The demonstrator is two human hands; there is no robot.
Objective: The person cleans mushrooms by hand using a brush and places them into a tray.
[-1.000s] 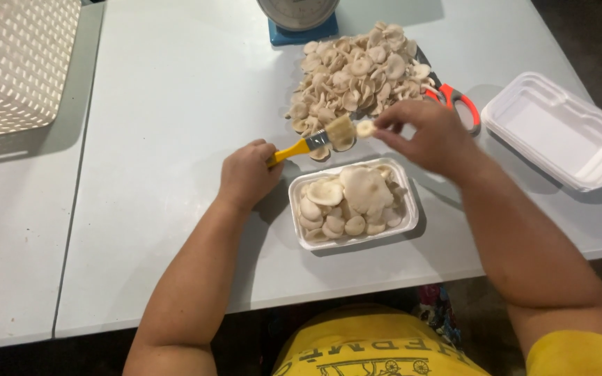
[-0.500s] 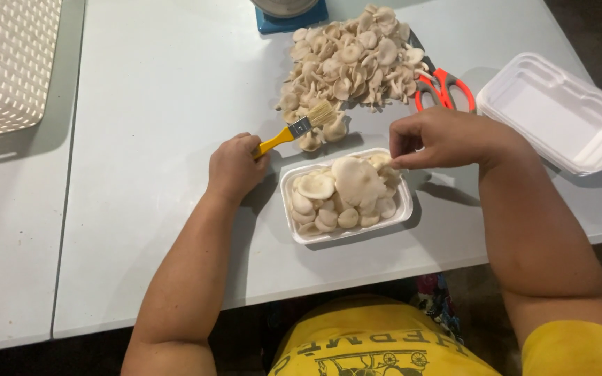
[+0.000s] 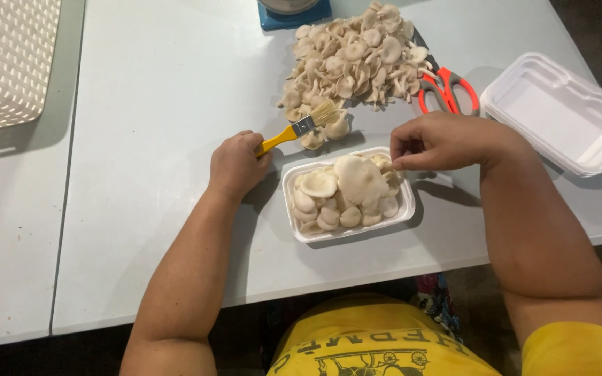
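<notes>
Nearest the person, a white foam tray [image 3: 405, 209] filled with pale mushrooms [image 3: 346, 188] sits on the grey tabletop [image 3: 161, 139], between the 2 hands. The left hand [image 3: 237, 165] rests just left of the tray, clenched around the yellow handle of a small brush [image 3: 299, 128]. The right hand [image 3: 440, 141] hovers over the tray's far right corner, fingertips [image 3: 402, 163] pinched together on or just above a mushroom there; whether it truly grips one cannot be told.

Against the frame 0.5 s ago, the right hand sits at much the same corner of the tray, and the brush keeps its slant with its bristles by the near edge of the heap. 1 s ago the right hand was up at the brush tip, beyond the tray.

The brush's long axis runs diagonally, handle low-left in the fist, bristles pointing up-right toward the loose mushroom heap [image 3: 353, 59].

Farther off, red-handled scissors [image 3: 447, 87] lie partly under the heap's right side, and an empty white foam tray [image 3: 559, 115] lies to their right. A blue-based scale [image 3: 294, 10] stands at the far edge, and a white perforated basket [image 3: 5, 59] sits far left.
</notes>
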